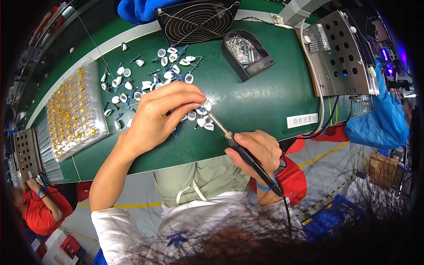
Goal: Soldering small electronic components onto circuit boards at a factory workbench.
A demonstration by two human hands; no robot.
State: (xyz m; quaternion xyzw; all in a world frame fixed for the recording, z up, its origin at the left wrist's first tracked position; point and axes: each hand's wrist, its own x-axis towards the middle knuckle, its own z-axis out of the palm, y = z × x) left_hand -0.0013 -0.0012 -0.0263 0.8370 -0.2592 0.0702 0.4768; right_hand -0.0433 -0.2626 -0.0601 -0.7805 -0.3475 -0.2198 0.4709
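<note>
My left hand reaches over the green bench with thumb and fingers pinched together. At their tips is a small white earbud shell, partly hidden by the fingers. My right hand is wrapped round the black handle of a soldering iron. Its metal tip slants up and left, right beside the pinched shell; whether they touch I cannot tell. Under and beside my left hand lie more white earbud shells with short dark-blue tails, loosely scattered.
At left lies a clear plastic tray with rows of small gold parts. A black bin of metal bits stands beyond my hands, near a black fan. A blue cloth lies at the back. Perforated metal housings stand at right; a person in red sits at far left.
</note>
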